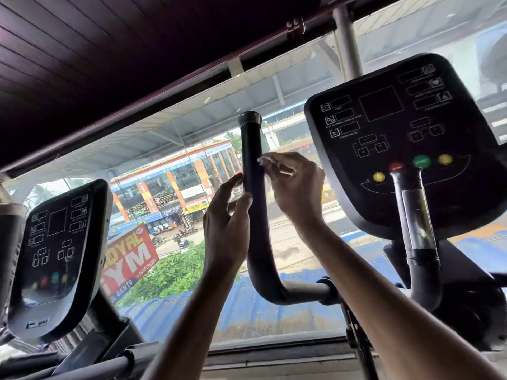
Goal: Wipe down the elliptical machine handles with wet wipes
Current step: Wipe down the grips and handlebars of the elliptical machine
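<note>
Handle (253,187) between loose, empty left grip (225,226) and right grip (296,185) (pinching wet wipe (264,160)), console (397,133) close right.

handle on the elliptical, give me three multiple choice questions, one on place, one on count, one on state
1. Where is the wipe? A on the console B against the handle, in the right hand C on the window ledge
2. How many yellow buttons on the console by the handle? A one B two C four
3. What is the left hand doing? A holding a bottle B resting on the console C touching the handle
1 B, pinched against the handle's right side. 2 B, one beside the green button, one lower left. 3 C, fingers lie on its left side.
</note>
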A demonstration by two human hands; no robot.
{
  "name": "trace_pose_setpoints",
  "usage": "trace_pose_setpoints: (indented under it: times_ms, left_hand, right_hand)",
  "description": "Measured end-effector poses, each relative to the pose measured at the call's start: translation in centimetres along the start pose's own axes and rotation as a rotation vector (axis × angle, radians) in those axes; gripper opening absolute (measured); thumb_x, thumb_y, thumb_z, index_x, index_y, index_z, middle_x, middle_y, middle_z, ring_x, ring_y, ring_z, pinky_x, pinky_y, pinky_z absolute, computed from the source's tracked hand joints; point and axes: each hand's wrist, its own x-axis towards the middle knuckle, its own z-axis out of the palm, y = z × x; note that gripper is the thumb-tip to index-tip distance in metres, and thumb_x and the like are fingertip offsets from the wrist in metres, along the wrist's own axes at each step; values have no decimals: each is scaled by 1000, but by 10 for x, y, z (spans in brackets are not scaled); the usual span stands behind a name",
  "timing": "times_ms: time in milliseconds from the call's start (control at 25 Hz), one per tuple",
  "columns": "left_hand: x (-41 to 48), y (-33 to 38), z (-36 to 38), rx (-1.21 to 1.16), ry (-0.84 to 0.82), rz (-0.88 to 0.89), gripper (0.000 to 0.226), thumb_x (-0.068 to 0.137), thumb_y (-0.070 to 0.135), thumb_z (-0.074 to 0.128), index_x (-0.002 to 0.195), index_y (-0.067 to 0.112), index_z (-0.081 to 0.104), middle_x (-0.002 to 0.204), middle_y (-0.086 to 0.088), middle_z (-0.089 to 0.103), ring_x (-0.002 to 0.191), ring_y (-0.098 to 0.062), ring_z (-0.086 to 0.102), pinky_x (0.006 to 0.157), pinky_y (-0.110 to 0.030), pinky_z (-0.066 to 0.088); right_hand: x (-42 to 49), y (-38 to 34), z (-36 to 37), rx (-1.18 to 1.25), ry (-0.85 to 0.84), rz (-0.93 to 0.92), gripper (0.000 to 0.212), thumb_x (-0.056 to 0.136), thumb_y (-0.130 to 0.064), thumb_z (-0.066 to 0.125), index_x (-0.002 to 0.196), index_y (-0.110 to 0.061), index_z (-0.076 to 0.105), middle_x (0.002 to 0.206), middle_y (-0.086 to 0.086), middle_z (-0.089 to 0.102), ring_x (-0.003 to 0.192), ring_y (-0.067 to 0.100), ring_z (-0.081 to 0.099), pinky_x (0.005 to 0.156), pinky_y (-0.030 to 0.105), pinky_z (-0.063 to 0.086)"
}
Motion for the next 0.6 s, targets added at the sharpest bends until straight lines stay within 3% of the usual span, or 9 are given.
trace_pose_setpoints:
  times_ms: [80, 240, 280, 360, 480, 600]
  left_hand:
    - [5, 3, 4, -5, 12, -12, 48, 84, 37, 52, 129, 28, 68, 121, 7, 72, 85, 4, 66, 70, -18, 49]
    - [10, 0, 6, -44, 30, -21, 40, 88, 32, 58, 127, 29, 69, 111, -18, 71, 62, -11, 56, 60, -22, 43]
    - [10, -1, 7, -44, 24, -21, 38, 90, 31, 59, 126, 31, 69, 109, -25, 68, 64, -21, 56, 58, -27, 45]
    - [12, -4, 9, -40, 27, -32, 36, 90, 31, 60, 125, 34, 69, 108, -22, 71, 77, -30, 63, 59, -28, 46]
    - [12, -5, 10, -62, 50, -45, 32, 95, 24, 63, 125, 34, 69, 112, -22, 71, 85, -22, 59, 57, -18, 40]
    - [9, -3, 8, -42, 36, -31, 33, 98, 15, 63, 126, 33, 69, 110, -26, 68, 76, -18, 56, 54, -11, 37]
  right_hand:
    - [17, 2, 6, 26, 4, 105, 12, 89, -18, 82, 101, -18, 84, 99, -8, 81, 84, 1, 75, 83, 31, 61]
    - [-19, 0, -3, 69, -29, 125, 10, 90, -17, 81, 100, -20, 84, 99, -10, 80, 87, -2, 74, 81, 18, 58]
    - [-22, -2, -4, 86, -26, 127, 9, 91, -16, 80, 99, -20, 84, 99, -10, 80, 86, -2, 74, 80, 14, 55]
    - [-3, -4, 4, 50, 33, 92, 10, 91, -15, 79, 99, -19, 84, 96, -6, 81, 84, -3, 73, 78, 11, 52]
    - [45, -1, 23, -64, 62, 32, 11, 93, -18, 76, 101, -18, 84, 92, 1, 81, 82, 8, 76, 82, 30, 58]
    - [55, 10, 25, -55, 21, 50, 14, 94, -23, 76, 105, -18, 83, 94, 1, 81, 86, 11, 78, 83, 42, 60]
